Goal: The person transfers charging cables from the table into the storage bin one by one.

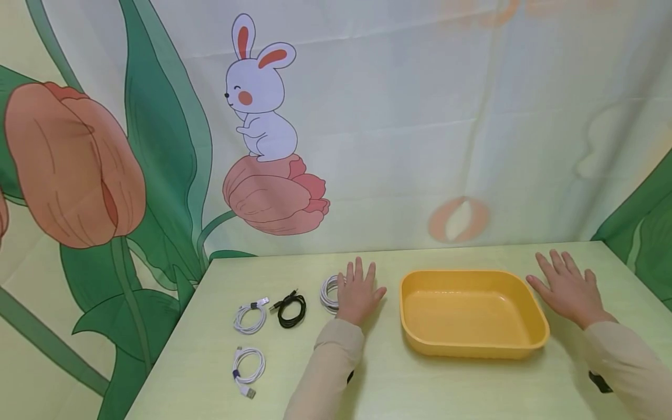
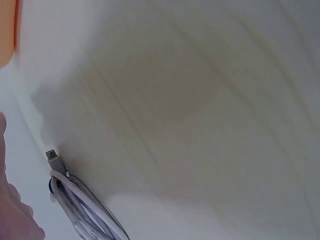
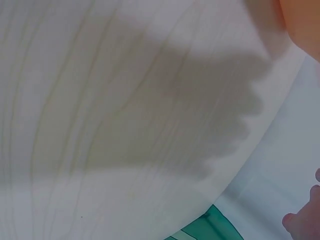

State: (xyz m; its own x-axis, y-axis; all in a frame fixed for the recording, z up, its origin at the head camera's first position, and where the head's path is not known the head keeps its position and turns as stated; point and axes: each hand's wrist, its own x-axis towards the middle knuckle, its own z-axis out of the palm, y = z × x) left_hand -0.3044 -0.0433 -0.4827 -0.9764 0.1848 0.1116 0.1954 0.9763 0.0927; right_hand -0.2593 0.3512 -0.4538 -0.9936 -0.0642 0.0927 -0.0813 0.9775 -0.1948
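Note:
A yellow tray (image 1: pixel 535 326) sits empty on the pale green table between my hands. My left hand (image 1: pixel 359 291) lies flat, fingers straight, just left of the tray, and partly covers a coiled white cable (image 1: pixel 328 293); the left wrist view shows that cable (image 2: pixel 85 207) with its plug end. My right hand (image 1: pixel 566 286) lies flat with spread fingers to the right of the tray, holding nothing. Farther left lie a coiled black cable (image 1: pixel 291 307) and two more white coiled cables (image 1: pixel 250 318) (image 1: pixel 248 369).
A printed cloth backdrop with tulips and a rabbit (image 1: pixel 261 93) hangs behind the table's far edge. The table's left edge runs diagonally close to the white cables. The right wrist view shows only tabletop, my hand's shadow and a tray corner (image 3: pixel 302 22).

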